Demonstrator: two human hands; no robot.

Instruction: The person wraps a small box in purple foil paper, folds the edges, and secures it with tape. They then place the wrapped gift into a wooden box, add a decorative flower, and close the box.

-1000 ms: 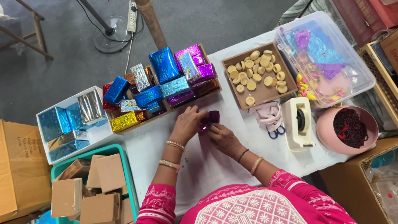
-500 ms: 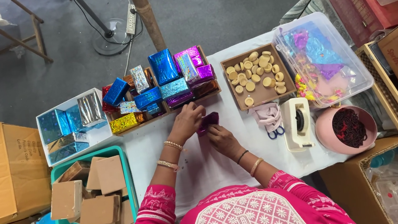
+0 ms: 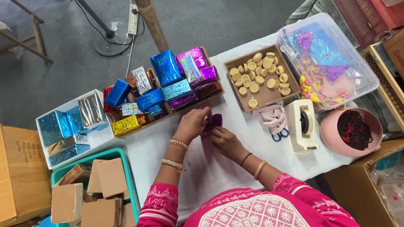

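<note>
A small box in shiny purple foil (image 3: 212,123) lies on the white table (image 3: 209,169) in front of me. My left hand (image 3: 191,124) covers its left side and grips it. My right hand (image 3: 224,139) holds its lower right edge with the fingers pinched on the foil. Both wrists wear bangles. Just beyond the hands stands a wooden tray (image 3: 212,92) stacked with several foil-wrapped boxes in blue, purple, gold and silver.
A tray of round tan discs (image 3: 258,76) and a clear bin of foil sheets (image 3: 326,59) sit right. A tape dispenser (image 3: 302,126), scissors (image 3: 280,133) and a pink bowl (image 3: 351,132) lie nearer. A teal bin of brown boxes (image 3: 93,193) and a white box (image 3: 72,127) are left.
The purple box stays between both hands; my left hand has shifted slightly up over it, and my right hand has turned a little on its edge.
</note>
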